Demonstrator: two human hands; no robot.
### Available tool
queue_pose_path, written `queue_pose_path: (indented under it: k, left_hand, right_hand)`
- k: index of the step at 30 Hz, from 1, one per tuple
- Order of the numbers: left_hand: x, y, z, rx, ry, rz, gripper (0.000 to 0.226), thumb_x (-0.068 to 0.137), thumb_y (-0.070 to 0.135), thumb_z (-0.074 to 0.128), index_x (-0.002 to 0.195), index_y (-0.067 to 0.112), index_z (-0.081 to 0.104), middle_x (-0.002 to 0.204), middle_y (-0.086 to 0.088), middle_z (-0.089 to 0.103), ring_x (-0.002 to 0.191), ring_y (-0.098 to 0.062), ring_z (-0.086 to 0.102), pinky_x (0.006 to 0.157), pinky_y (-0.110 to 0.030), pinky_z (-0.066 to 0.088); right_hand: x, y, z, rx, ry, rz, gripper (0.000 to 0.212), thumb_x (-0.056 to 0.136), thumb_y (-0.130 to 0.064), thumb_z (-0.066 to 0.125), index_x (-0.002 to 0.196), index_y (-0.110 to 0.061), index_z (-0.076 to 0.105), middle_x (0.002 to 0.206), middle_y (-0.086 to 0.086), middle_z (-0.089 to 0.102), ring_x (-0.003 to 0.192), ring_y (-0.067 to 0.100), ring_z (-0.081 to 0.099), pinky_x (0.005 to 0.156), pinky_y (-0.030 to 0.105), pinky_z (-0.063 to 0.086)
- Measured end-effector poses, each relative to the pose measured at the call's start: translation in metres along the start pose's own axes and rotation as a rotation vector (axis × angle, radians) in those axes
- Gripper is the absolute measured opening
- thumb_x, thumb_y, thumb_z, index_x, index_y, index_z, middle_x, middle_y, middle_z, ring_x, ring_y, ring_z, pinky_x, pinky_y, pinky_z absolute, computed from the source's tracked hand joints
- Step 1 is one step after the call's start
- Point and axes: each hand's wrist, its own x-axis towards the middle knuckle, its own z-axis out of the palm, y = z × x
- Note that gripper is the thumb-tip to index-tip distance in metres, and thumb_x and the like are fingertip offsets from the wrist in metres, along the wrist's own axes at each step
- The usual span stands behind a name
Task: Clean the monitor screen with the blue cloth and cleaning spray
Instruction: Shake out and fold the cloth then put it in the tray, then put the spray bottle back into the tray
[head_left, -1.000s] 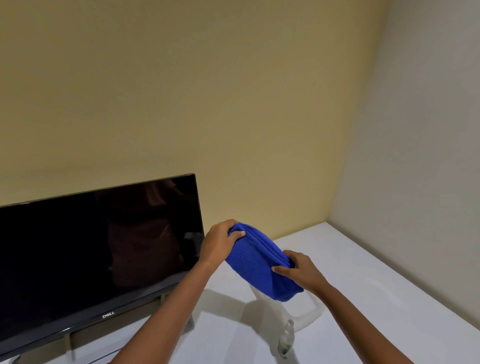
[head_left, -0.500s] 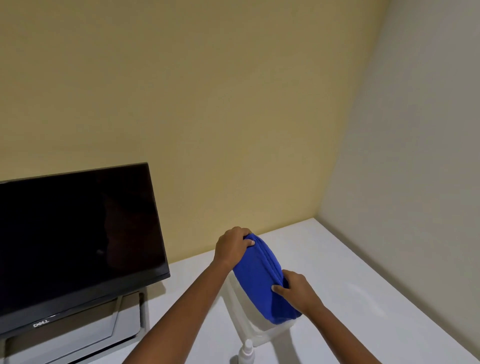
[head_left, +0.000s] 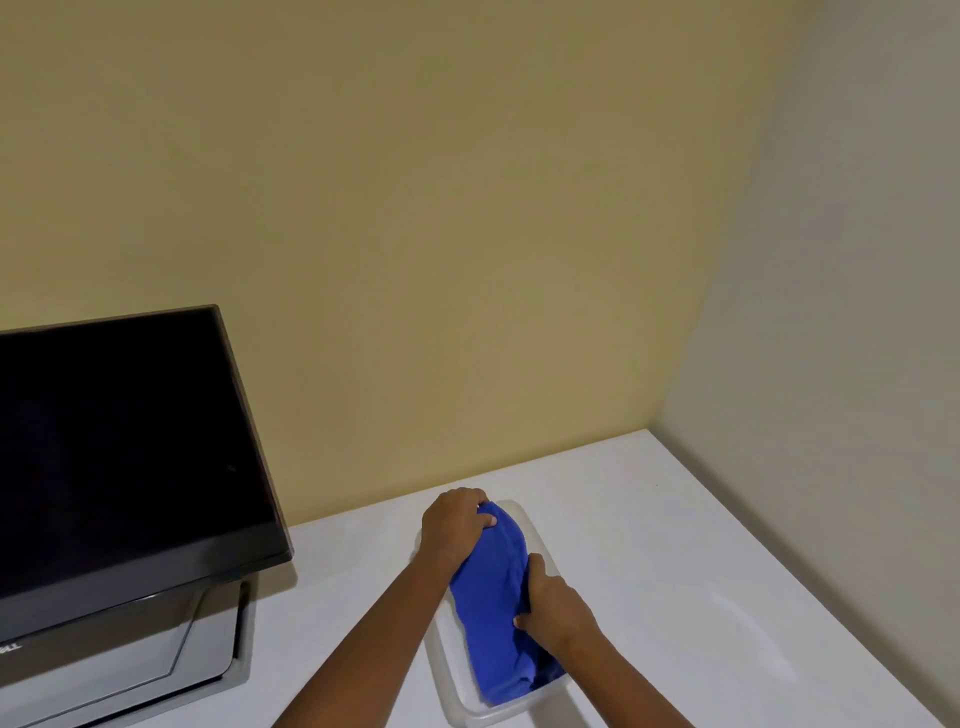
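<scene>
On my feed a plain matte yellow back wall (head_left: 415, 208) fills most of the view. It meets a pale grey-white side wall (head_left: 841, 312) on the right at a corner seam (head_left: 675, 374) that drops to the far end of the desk. The only furniture I'm logging is one smooth white tabletop (head_left: 675, 519), butted against both walls with its right edge running along the side wall. Lighting reads soft and even, a bit dimmer toward the top of the walls, with a faint glossy streak (head_left: 748, 623) on the tabletop near the side wall.
</scene>
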Motion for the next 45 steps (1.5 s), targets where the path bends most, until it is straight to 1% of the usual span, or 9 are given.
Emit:
queue_pose_path:
  k: [3,7,9,12,21,27,36,40,45]
  left_hand:
    - [0.001,0.003,0.015,0.018,-0.010,0.005,0.028,0.091,0.021,0.047,0.116,0.013,0.056,0.119,-0.006,0.060,0.106,-0.023,0.057,0.087,-0.031,0.044]
    - [-0.003,-0.002,0.034,0.266,0.147,0.150,0.024,0.090,0.019,0.053,0.114,0.016,0.056,0.110,-0.002,0.056,0.093,-0.019,0.061,0.075,-0.028,0.048]
    - [-0.007,-0.004,0.042,0.328,0.014,0.160,0.028,0.094,0.018,0.043,0.121,0.013,0.049,0.121,-0.007,0.050,0.102,-0.023,0.056,0.081,-0.033,0.047]
    - [-0.011,-0.011,0.054,0.375,-0.189,0.074,0.039,0.094,0.022,0.040,0.132,0.012,0.039,0.139,-0.009,0.039,0.120,-0.025,0.047,0.092,-0.036,0.044]
    - [-0.020,-0.014,0.055,0.272,-0.444,-0.047,0.058,0.092,0.030,0.045,0.144,0.017,0.023,0.154,-0.009,0.020,0.138,-0.025,0.031,0.111,-0.036,0.033]
    - [-0.048,-0.019,0.028,0.082,-0.232,-0.038,0.045,0.092,0.026,0.047,0.135,0.016,0.041,0.141,-0.006,0.044,0.127,-0.022,0.045,0.107,-0.031,0.036]
    - [-0.115,-0.051,0.001,0.019,0.293,-0.115,0.036,0.093,0.008,0.039,0.126,0.014,0.051,0.127,-0.007,0.057,0.117,-0.024,0.052,0.102,-0.031,0.038]
    - [-0.150,-0.067,0.000,-0.064,0.269,-0.248,0.036,0.094,0.009,0.038,0.128,0.017,0.048,0.131,-0.007,0.053,0.117,-0.023,0.054,0.098,-0.032,0.042]
    - [-0.192,-0.082,0.008,-0.090,0.115,-0.334,0.033,0.093,0.011,0.042,0.124,0.020,0.048,0.130,-0.004,0.052,0.116,-0.021,0.054,0.096,-0.030,0.043]
  right_hand:
    - [-0.004,0.000,0.009,-0.111,0.214,-0.044,0.064,0.091,-0.011,0.049,0.145,-0.013,0.014,0.125,0.016,0.050,0.093,0.027,0.052,0.079,0.037,0.048]
    - [0.000,-0.002,0.022,-0.351,0.320,-0.228,0.092,0.016,-0.038,0.094,0.100,-0.009,0.070,0.093,0.008,0.074,0.078,0.022,0.072,0.051,0.026,0.056]
    - [0.003,-0.002,0.023,-0.362,0.168,-0.246,0.096,0.034,-0.038,0.093,0.116,-0.001,0.062,0.122,0.018,0.061,0.111,0.030,0.061,0.080,0.032,0.056]
    - [0.012,0.006,0.026,-0.397,-0.108,-0.178,0.093,0.082,-0.028,0.067,0.148,-0.009,0.004,0.156,0.016,0.004,0.144,0.032,0.006,0.114,0.041,0.024]
    - [0.013,0.014,0.024,-0.435,-0.287,-0.195,0.084,0.085,-0.026,0.062,0.147,-0.011,0.007,0.152,0.017,0.014,0.141,0.030,0.016,0.109,0.043,0.033]
    - [-0.014,0.015,0.012,-0.149,-0.085,-0.234,0.046,0.091,-0.009,0.042,0.137,-0.014,0.035,0.134,0.012,0.043,0.119,0.029,0.047,0.095,0.036,0.044]
    - [-0.070,-0.009,0.018,0.189,-0.083,-0.413,0.059,0.089,0.000,0.044,0.143,-0.016,0.027,0.144,0.003,0.034,0.129,0.018,0.039,0.095,0.012,0.030]
    - [-0.090,-0.027,0.035,0.210,-0.095,-0.461,0.071,0.085,-0.006,0.052,0.146,-0.018,0.016,0.145,0.002,0.030,0.131,0.016,0.035,0.102,0.018,0.031]
    - [-0.108,-0.042,0.061,0.224,0.005,-0.507,0.049,0.089,-0.016,0.054,0.135,-0.021,0.039,0.123,0.000,0.040,0.102,0.004,0.041,0.087,0.009,0.034]
